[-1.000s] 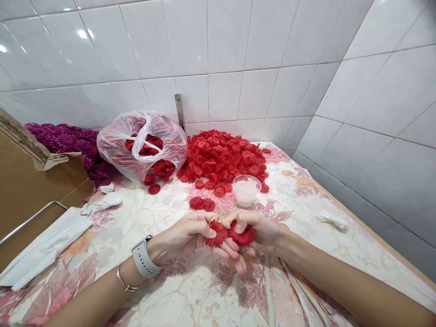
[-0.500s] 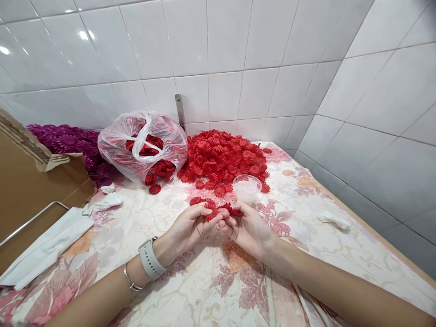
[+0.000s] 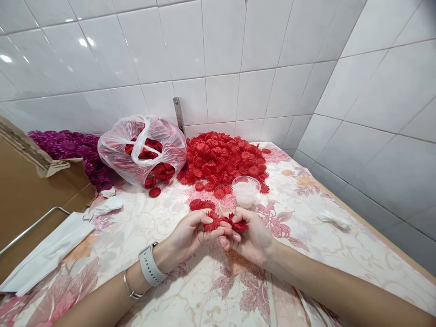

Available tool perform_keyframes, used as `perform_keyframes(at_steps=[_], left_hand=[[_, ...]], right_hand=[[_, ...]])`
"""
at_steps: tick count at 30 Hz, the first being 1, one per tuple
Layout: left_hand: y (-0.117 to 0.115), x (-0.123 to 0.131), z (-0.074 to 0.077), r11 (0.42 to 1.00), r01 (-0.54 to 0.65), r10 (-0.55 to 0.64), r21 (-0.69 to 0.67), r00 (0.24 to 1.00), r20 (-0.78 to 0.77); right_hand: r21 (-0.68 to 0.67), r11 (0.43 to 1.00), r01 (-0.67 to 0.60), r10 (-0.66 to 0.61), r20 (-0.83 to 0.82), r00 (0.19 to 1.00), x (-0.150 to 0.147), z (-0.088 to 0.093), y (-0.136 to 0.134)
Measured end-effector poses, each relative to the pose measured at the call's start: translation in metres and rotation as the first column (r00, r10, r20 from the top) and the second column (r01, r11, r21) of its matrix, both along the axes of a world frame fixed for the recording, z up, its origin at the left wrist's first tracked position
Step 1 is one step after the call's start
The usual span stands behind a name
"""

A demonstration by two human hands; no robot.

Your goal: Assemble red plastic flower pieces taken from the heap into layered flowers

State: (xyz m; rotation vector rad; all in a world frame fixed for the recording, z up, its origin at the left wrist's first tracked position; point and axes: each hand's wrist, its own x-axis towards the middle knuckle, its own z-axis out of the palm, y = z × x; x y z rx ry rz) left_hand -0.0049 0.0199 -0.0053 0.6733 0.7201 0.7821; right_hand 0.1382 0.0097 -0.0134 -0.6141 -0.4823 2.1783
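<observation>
Both hands meet over the flowered tablecloth (image 3: pixel 190 290), pinching small red fabric flowers (image 3: pixel 225 222) between them. My left hand (image 3: pixel 190 236), with a white watch on its wrist, has thumb and fingers closed on one red flower. My right hand (image 3: pixel 250 236) is closed on another red flower that touches the first. Just beyond the hands lie two loose red flowers (image 3: pixel 200 205) and a small clear cup (image 3: pixel 245 190) with white stuff in it.
A big heap of red flowers (image 3: pixel 223 159) lies against the tiled wall, beside a clear plastic bag (image 3: pixel 141 147) of more. Purple flowers (image 3: pixel 73 147) are piled at the left, behind a cardboard box (image 3: pixel 30 190). White paper (image 3: pixel 47 250) lies by the box.
My hands moved away from me toward the cup, then drew back slightly. The two flowers, held apart and facing up a second ago, are now pressed close together between the fingertips.
</observation>
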Motion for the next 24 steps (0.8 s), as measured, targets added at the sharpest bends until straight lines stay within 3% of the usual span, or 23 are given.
perform_keyframes(at_steps=[4,6,9,11,14,17,21,24], left_hand=[[-0.002,0.001,0.001,0.995,0.099,-0.099,0.006,0.995,0.021],[-0.001,0.000,0.002,0.998,0.052,-0.051,-0.024,0.998,0.040],[0.004,-0.004,0.004,0.991,-0.121,0.122,-0.054,0.992,0.018],[0.010,-0.008,0.006,0.984,-0.175,0.177,0.037,0.983,-0.042],[0.019,-0.016,0.011,0.935,-0.176,0.247,0.308,0.946,-0.208],[0.028,-0.024,0.014,0.832,-0.155,0.415,0.533,0.812,-0.411],[0.039,-0.034,0.012,0.747,0.017,0.517,0.664,0.613,-0.597],[0.045,-0.042,0.005,0.652,0.128,0.629,0.747,0.458,-0.628]], right_hand=[[-0.010,1.000,0.005,-0.005,0.025,1.000,-0.002,0.001,-0.001],[-0.006,0.999,0.035,-0.035,0.030,0.999,0.001,0.001,0.001],[0.016,0.994,0.111,-0.111,0.026,0.993,0.008,0.004,0.005],[0.024,0.991,0.135,-0.135,0.036,0.990,0.012,0.006,0.008],[0.068,0.993,0.092,-0.102,0.148,0.984,0.014,0.008,0.009],[0.210,0.977,0.046,-0.109,0.301,0.947,0.013,0.009,0.007],[0.326,0.945,-0.001,-0.130,0.381,0.915,0.014,0.006,0.006],[0.357,0.934,-0.007,-0.151,0.414,0.898,0.015,0.004,0.008]])
